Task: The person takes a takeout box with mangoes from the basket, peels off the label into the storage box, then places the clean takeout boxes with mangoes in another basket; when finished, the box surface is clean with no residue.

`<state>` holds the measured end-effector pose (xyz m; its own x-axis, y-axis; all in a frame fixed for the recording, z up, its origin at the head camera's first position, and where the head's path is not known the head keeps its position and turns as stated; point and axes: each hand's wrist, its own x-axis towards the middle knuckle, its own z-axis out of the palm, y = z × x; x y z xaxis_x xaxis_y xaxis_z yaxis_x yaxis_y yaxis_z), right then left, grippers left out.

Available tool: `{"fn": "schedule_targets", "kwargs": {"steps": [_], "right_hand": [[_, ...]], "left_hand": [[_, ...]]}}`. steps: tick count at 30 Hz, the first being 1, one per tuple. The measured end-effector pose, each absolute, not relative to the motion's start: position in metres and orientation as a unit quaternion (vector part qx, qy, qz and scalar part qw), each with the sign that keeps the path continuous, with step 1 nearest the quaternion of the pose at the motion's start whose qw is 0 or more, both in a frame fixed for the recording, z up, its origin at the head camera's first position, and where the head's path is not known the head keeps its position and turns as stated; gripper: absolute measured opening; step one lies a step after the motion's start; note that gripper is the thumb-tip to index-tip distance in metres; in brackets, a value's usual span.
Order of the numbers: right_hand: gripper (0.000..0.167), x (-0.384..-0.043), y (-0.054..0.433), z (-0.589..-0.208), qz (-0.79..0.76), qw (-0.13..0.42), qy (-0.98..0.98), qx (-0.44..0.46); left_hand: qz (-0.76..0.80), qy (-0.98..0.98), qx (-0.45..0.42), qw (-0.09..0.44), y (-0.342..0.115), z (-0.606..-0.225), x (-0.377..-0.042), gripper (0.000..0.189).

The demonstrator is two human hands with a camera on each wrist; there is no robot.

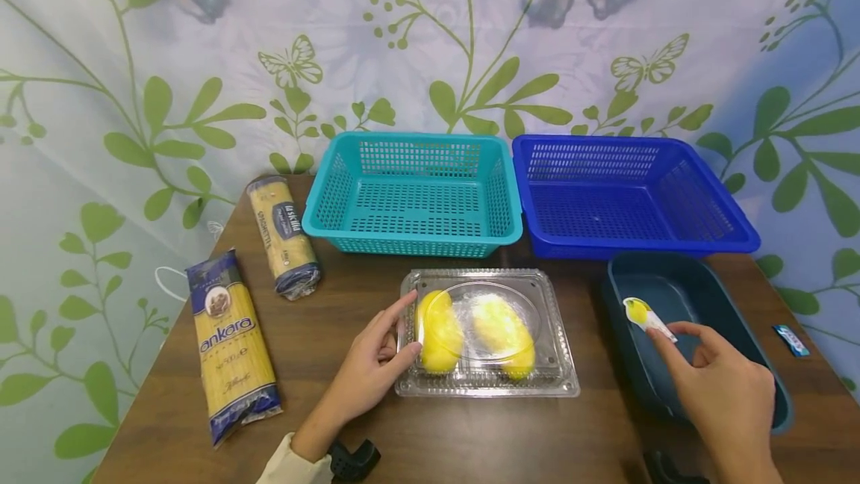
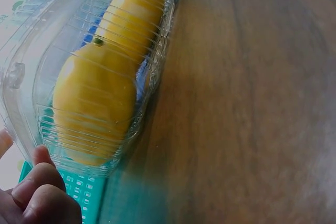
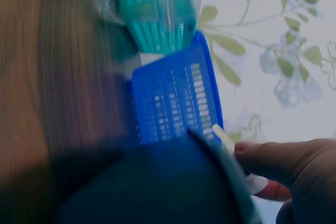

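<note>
A clear plastic clamshell box [image 1: 487,387] with yellow fruits [image 1: 440,334] inside stands closed on the table. My left hand [image 1: 376,353] is at its left side, index finger extended along the edge and thumb near the front corner. In the left wrist view, ridged plastic covers the fruits [image 2: 97,100], and curled fingertips [image 2: 44,182] show beside the box. My right hand [image 1: 728,387] pinches a small white packet with a lemon picture [image 1: 646,317] between thumb and fingers, over the dark teal tub [image 1: 722,297]. The right wrist view shows that packet edge-on, above the tub's rim.
Behind the box stand a turquoise basket [image 1: 413,245] and a blue basket [image 1: 638,249]. Two spaghetti packs lie at left, one marked ankara [image 1: 231,342], the other La Sicilia [image 1: 284,234]. A small blue-and-white sachet [image 1: 791,340] lies right of the tub.
</note>
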<state>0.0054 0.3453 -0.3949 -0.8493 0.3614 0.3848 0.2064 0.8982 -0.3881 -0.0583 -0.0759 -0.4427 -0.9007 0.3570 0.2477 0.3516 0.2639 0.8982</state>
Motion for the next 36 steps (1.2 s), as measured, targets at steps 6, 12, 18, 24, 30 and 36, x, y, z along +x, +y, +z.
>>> {"fn": "schedule_targets", "kwargs": {"steps": [6, 12, 18, 24, 30, 36], "right_hand": [[0.048, 0.011, 0.362, -0.397, 0.158, 0.162, -0.953, -0.2], [0.057, 0.016, 0.376, -0.4, 0.153, 0.099, -0.956, -0.231], [0.061, 0.012, 0.387, -0.406, 0.143, 0.037, -0.97, -0.192], [0.048, 0.012, 0.39, -0.399, 0.137, 0.074, -0.98, -0.126], [0.046, 0.01, 0.39, -0.376, 0.13, 0.103, -0.981, -0.1], [0.04, -0.005, 0.401, -0.355, 0.15, 0.132, -0.978, -0.064]], "left_hand": [[0.564, 0.797, 0.217, 0.008, -0.075, -0.444, -0.058, 0.065], [0.56, 0.799, 0.216, 0.014, -0.075, -0.443, -0.058, 0.065], [0.558, 0.8, 0.22, 0.013, -0.076, -0.443, -0.058, 0.065], [0.558, 0.8, 0.217, 0.013, -0.077, -0.444, -0.058, 0.066], [0.558, 0.801, 0.216, 0.016, -0.077, -0.444, -0.057, 0.066], [0.555, 0.804, 0.214, 0.012, -0.076, -0.442, -0.057, 0.065]]}}
